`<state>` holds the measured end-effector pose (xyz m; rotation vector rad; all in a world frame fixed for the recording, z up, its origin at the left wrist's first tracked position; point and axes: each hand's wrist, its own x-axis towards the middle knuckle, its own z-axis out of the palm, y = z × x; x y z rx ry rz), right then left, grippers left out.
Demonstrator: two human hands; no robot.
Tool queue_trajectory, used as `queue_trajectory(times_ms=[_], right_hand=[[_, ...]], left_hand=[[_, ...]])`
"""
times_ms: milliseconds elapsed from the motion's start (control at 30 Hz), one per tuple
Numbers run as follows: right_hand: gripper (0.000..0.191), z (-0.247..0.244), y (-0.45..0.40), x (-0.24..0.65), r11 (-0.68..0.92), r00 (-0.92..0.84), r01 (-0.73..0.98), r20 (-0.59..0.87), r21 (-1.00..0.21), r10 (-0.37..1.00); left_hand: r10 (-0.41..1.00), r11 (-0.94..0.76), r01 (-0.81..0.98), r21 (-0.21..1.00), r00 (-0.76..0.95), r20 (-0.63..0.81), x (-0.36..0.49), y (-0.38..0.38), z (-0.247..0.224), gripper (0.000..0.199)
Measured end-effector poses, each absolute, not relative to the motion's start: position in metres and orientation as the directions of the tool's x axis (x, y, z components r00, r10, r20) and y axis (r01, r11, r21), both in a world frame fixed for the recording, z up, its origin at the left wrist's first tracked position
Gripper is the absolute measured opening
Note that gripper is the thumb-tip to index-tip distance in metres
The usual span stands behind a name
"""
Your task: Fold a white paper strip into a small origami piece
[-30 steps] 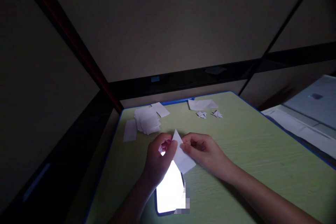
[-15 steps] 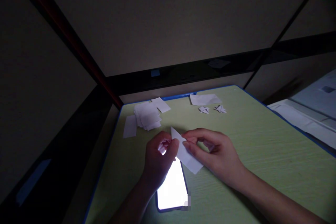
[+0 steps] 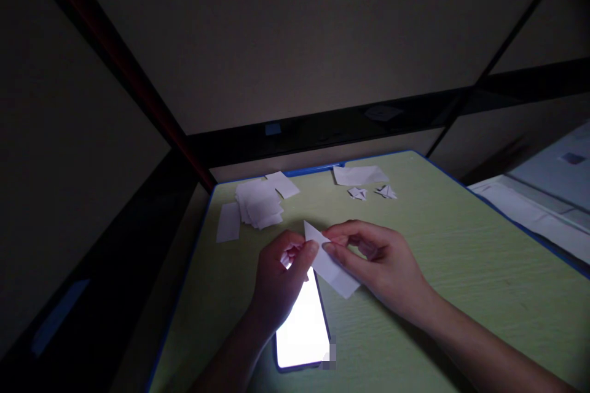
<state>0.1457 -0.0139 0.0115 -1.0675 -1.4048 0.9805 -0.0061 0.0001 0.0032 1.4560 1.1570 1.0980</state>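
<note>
A folded sheet of white paper [image 3: 335,273] with a pointed upper corner is held up between my two hands. My left hand [image 3: 281,276] pinches its left edge between thumb and curled fingers. On the other side, my right hand [image 3: 378,258] grips the upper right edge with thumb and forefinger. Beneath the left hand lies a phone [image 3: 302,331] with a bright white screen, partly covered by that hand. Beyond the paper, two small folded paper pieces [image 3: 357,193] sit side by side on the table.
A loose stack of white paper slips [image 3: 260,202] lies at the table's far left, with single slips beside it. Another creased sheet [image 3: 361,175] rests near the far edge. The green table [image 3: 461,245] has a blue rim and stands close to a wall [image 3: 322,43].
Both hands still pinch the paper, which has shifted slightly to the right and up. The right fingers have moved a little along its edge. Everything on the table stays in place.
</note>
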Motion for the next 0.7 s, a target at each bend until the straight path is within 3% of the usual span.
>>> queue_trajectory(times_ms=[267,400,567,700], right_hand=[[0.014,0.015,-0.012,0.147,0.144,-0.086,0.013,0.143,-0.989,0.986],[0.018,0.015,-0.01,0.148,0.027,-0.172,-0.059,0.037,-0.998,0.984],[0.024,0.012,-0.005,0.151,-0.003,-0.101,-0.083,0.006,-0.997,0.995],[0.023,0.013,-0.003,0.153,-0.057,-0.158,-0.081,-0.043,-0.995,0.986]], left_hand=[[0.978,-0.122,0.143,0.982,0.185,0.094,-0.006,0.001,0.0,0.022],[0.969,-0.172,0.212,0.962,0.213,0.126,-0.007,0.001,0.0,0.024],[0.941,-0.271,0.306,0.913,0.284,0.184,-0.01,0.0,-0.003,0.021],[0.935,-0.309,0.375,0.874,0.286,0.208,-0.01,0.001,-0.007,0.019]])
